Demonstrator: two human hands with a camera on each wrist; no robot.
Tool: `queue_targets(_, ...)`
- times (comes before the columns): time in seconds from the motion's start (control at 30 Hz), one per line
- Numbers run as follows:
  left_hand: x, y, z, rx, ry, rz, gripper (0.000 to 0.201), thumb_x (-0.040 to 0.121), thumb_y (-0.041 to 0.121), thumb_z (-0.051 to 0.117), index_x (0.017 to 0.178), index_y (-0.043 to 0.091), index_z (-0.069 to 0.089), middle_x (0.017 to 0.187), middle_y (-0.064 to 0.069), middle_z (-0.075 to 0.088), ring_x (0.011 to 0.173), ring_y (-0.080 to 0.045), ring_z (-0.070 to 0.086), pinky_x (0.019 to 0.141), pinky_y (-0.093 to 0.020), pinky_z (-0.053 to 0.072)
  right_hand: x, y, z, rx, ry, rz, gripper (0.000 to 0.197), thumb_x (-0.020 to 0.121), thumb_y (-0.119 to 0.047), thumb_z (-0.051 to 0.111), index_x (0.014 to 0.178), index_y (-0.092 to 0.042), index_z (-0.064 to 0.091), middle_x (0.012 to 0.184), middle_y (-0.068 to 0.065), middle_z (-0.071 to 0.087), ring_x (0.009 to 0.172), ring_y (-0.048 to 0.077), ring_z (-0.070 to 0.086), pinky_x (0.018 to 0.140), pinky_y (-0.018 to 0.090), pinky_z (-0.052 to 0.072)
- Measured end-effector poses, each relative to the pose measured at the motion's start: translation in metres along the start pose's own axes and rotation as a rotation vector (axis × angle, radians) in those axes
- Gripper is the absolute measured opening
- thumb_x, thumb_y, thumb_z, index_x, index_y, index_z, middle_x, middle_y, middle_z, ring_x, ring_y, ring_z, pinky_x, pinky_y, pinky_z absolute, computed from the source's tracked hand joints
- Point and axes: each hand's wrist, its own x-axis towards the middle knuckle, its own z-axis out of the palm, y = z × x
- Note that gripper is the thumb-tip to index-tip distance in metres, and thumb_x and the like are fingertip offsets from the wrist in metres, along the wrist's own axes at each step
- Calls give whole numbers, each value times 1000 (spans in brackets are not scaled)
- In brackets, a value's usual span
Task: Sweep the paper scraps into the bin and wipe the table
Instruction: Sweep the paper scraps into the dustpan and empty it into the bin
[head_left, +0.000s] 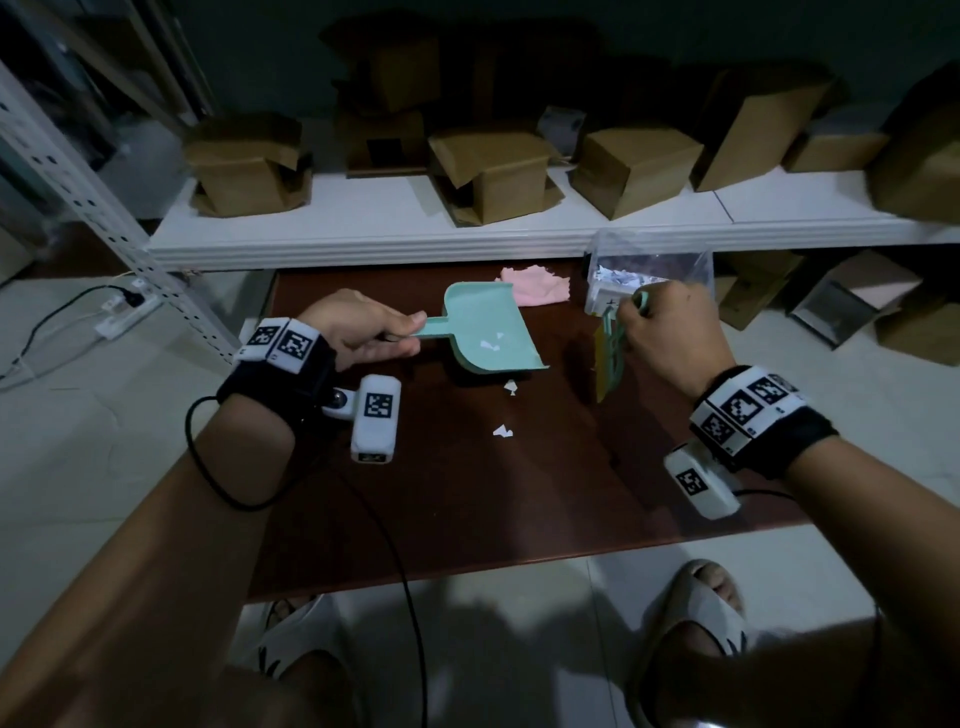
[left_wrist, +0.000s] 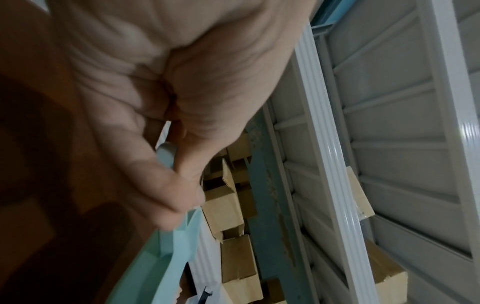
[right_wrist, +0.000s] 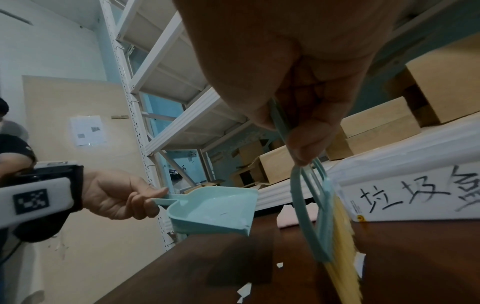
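- Dim storeroom, with cardboard boxes (head_left: 498, 171) along a white shelf (head_left: 363, 234) behind a low dark brown table (head_left: 467, 499).
- Left hand (head_left: 358, 332) is curled round the handle of a mint dustpan (head_left: 488, 332), held just above the tabletop; a few white scraps lie in its tray.
- Right hand (head_left: 670, 332) pinches the looped handle of a small brush (head_left: 608, 358), whose yellow bristles hang down beside the bin.
- Clear plastic bin (head_left: 649, 260) stands at the far right corner of the table and already holds a heap of white paper; a handwritten label shows on its side in the right wrist view.
- Sweeping looks well along: two paper scraps (head_left: 503, 430) remain on the wood near the pan's lip, and the pan is not yet emptied.
- Wiping seems untouched: the pink cloth (head_left: 535, 286) lies crumpled at the back, behind the dustpan.
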Motion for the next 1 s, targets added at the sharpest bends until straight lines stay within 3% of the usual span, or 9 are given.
queue_targets(0.07,-2,4,2,-13,12,12,17,93,14,80,98,-2,75,62,-11,74,50,-7,72,49,-11,56,3,1,-3,-8,-12,11,43,97,-23,56,60,0,55,62,17,60,62,33,59,58,32,40)
queue_targets(0.17,-7,9,10,-56,5,36,17,94,14,79,100,-1,76,68,-11,73,50,-6,71,47,-10,54,4,-2,-3,-56,-106,11,42,98,-26,56,66,2,61,70,19,64,70,35,62,63,34,45)
queue_targets(0.3,-8,23,27,-134,-50,45,19,95,13,77,105,-2,75,79,-12,71,50,-6,71,47,-10,54,-13,-17,2,-140,-271,-20,36,98,-34,53,72,-10,56,78,13,60,78,35,65,66,36,50)
queue_targets(0.4,-4,35,45,-217,-102,30,22,96,13,76,110,-4,73,69,-11,71,51,-8,70,47,-12,55,-32,-26,-1,-191,-278,-89,32,98,-36,52,83,-10,60,91,19,65,87,39,67,74,41,56)
queue_targets(0.5,2,45,67,-245,-123,40,17,96,10,77,105,-3,72,61,-10,71,46,-8,68,45,-13,55,-51,-34,-4,-273,-318,-151,31,101,-37,48,97,-10,63,102,19,66,96,40,66,78,42,52)
queue_targets(0.63,11,56,102,-273,-115,107,25,97,3,74,119,-7,71,62,-12,73,46,-10,68,45,-14,55,-61,-36,-2,-277,-318,-217,28,101,-36,47,101,-12,61,99,16,67,93,40,66,74,42,49)
queue_targets(0.83,20,65,151,-297,-115,178,19,97,-1,71,113,-11,69,58,-15,72,46,-15,71,46,-17,57,-60,-29,3,-256,-298,-269,24,100,-35,47,95,-13,57,93,13,66,85,39,65,64,37,37)
queue_targets(1.0,22,68,176,-309,-221,144,23,100,-1,69,118,-13,63,79,-28,77,60,-29,77,59,-27,66,-56,-22,4,-224,-300,-298,27,100,-37,48,97,-13,59,92,13,67,84,39,65,62,37,37)
